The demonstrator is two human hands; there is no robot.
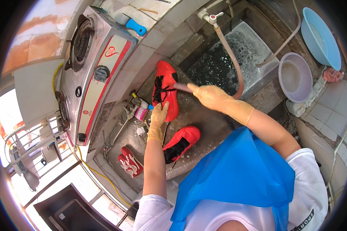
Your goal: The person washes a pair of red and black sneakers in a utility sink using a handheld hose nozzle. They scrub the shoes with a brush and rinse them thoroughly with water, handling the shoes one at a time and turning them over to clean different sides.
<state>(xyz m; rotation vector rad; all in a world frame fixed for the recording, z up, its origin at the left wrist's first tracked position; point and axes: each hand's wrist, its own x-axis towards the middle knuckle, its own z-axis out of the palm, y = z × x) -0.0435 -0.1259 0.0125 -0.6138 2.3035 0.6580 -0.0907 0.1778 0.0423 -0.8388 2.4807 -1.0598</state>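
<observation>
My left hand, in a thin yellowish glove, grips the heel end of a red shoe with black laces. This shoe lies lengthwise on the wet slab. My right hand, gloved alike, is closed around a pinkish-brown hose that runs down from a white tap. The hose's end points at the side of the shoe, close to the laces; I cannot tell whether water flows. Nearer to me rests a second red shoe with a black inside. Small red and white shoes sit at the left.
A sink holds dark, foamy water. Right of it stand a purple basin and a light blue basin. A gas stove edges the left side, with a blue-handled brush beside it. A pink-and-white scrubber lies near the left wrist.
</observation>
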